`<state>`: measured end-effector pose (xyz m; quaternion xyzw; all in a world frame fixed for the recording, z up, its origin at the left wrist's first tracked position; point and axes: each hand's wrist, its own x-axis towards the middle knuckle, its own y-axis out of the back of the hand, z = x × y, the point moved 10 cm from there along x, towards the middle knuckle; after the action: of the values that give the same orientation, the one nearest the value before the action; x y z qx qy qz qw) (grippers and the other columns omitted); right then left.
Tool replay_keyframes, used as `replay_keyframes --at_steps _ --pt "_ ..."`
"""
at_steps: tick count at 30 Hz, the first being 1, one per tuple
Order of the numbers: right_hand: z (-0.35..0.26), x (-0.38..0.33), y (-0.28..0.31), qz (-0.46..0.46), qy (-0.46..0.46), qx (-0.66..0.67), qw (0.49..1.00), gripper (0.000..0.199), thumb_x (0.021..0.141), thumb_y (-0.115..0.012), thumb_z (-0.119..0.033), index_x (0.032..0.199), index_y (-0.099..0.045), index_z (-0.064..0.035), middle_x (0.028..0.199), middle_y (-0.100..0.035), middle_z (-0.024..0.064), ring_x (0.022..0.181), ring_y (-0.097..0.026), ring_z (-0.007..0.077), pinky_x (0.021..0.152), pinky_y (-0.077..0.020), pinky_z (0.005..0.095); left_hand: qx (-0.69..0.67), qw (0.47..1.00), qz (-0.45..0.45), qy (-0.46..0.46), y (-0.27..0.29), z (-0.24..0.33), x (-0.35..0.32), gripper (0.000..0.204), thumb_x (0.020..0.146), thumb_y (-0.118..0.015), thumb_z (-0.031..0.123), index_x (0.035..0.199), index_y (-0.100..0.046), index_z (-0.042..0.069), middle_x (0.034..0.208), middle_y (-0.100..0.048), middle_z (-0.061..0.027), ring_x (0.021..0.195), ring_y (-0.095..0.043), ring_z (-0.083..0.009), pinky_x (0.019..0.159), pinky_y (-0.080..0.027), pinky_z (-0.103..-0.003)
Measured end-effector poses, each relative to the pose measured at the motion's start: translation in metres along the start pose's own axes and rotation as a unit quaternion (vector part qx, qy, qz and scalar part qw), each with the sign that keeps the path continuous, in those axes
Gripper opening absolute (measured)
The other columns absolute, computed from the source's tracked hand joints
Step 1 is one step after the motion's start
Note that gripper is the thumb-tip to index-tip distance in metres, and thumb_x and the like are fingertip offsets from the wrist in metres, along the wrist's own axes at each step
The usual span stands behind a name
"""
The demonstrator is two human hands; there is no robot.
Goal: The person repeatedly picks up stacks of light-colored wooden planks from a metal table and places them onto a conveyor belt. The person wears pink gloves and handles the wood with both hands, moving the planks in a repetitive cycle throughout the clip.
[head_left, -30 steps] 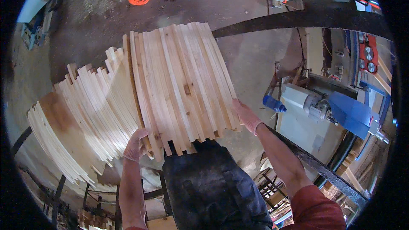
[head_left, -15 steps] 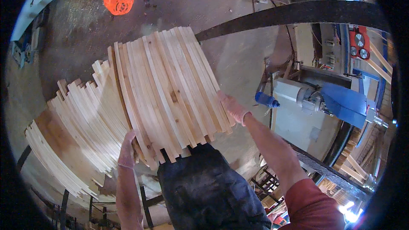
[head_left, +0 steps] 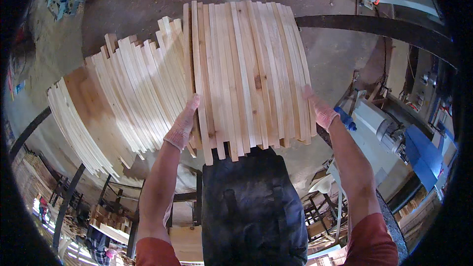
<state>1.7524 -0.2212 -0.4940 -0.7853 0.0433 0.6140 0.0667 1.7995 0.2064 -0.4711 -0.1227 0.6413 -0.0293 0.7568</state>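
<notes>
A wide layer of pale wooden strips [head_left: 246, 76] lies side by side in front of me, their near ends uneven and close to my black apron [head_left: 253, 207]. My left hand [head_left: 184, 124], in a thin light glove, presses along the layer's left edge. At its right edge is my right hand [head_left: 319, 108], gloved likewise, with the fingers against the outermost strip. Both hands clasp the layer between them; some fingertips are hidden by the wood. Left of it, a lower row of strips [head_left: 135, 88] rests on a brown board [head_left: 93, 98].
More thin strips [head_left: 76, 123] lie at the board's left end. A dark metal beam [head_left: 374, 23] runs off to the far right. On the right stands a machine with a motor [head_left: 391, 135] and a blue guard [head_left: 421, 155]. Black frame legs [head_left: 66, 207] are at lower left.
My view has turned, so the strips now appear farther right and higher. My left hand has moved forward along the layer's left edge. The right hand stays at the right edge.
</notes>
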Motion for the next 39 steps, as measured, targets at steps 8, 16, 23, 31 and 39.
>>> replay_keyframes --at_steps 8,16,23,31,39 --pt "0.002 0.017 -0.004 0.006 0.056 0.107 0.993 0.087 0.101 -0.060 -0.072 0.158 -0.050 -0.0071 0.150 -0.064 0.0110 0.137 -0.060 0.0258 0.116 -0.0478 0.0446 0.000 1.000 0.004 0.005 0.015 0.000 0.017 0.077 0.092 -0.071 0.052 0.153 -0.052 0.008 0.149 -0.060 -0.0131 0.136 -0.058 -0.0295 0.116 -0.046 -0.046" --pt "-0.032 0.008 -0.015 -0.024 0.079 -0.066 0.994 0.069 0.096 -0.075 -0.049 0.144 -0.063 -0.0014 0.135 -0.072 0.0153 0.121 -0.070 0.0274 0.106 -0.0550 0.0438 -0.039 0.996 0.000 -0.077 0.030 0.003 0.045 0.062 0.090 -0.076 0.045 0.139 -0.058 0.011 0.134 -0.066 -0.0076 0.120 -0.068 -0.0275 0.103 -0.057 -0.048" --pt "-0.017 -0.001 -0.001 0.029 0.016 0.002 0.999 0.066 0.087 -0.083 -0.043 0.134 -0.069 0.0017 0.119 -0.077 0.0137 0.101 -0.075 0.0269 0.093 -0.0597 0.0435 0.015 0.994 -0.014 -0.104 0.026 0.005 0.046 0.059 0.087 -0.085 0.035 0.133 -0.063 0.005 0.124 -0.068 -0.0083 0.126 -0.063 -0.0227 0.108 -0.053 -0.042" --pt "-0.051 -0.093 -0.020 0.085 -0.012 -0.114 0.990 0.056 0.095 -0.078 -0.035 0.133 -0.070 0.0056 0.124 -0.074 0.0161 0.101 -0.073 0.0259 0.092 -0.0585 0.0448 0.001 0.996 -0.012 -0.083 0.012 0.002 -0.015 0.052 0.092 -0.077 0.039 0.128 -0.068 0.003 0.122 -0.072 -0.0114 0.112 -0.072 -0.0264 0.096 -0.061 -0.045" --pt "0.006 -0.190 -0.017 0.071 -0.015 -0.108 0.992 0.050 0.094 -0.079 -0.032 0.133 -0.075 -0.0020 0.120 -0.077 0.0081 0.121 -0.066 0.0212 0.110 -0.0477 0.0374 -0.011 0.997 -0.052 -0.064 0.007 -0.035 -0.125 0.063 0.090 -0.078 0.033 0.141 -0.062 0.001 0.125 -0.072 -0.0115 0.114 -0.072 -0.0256 0.098 -0.060 -0.042"
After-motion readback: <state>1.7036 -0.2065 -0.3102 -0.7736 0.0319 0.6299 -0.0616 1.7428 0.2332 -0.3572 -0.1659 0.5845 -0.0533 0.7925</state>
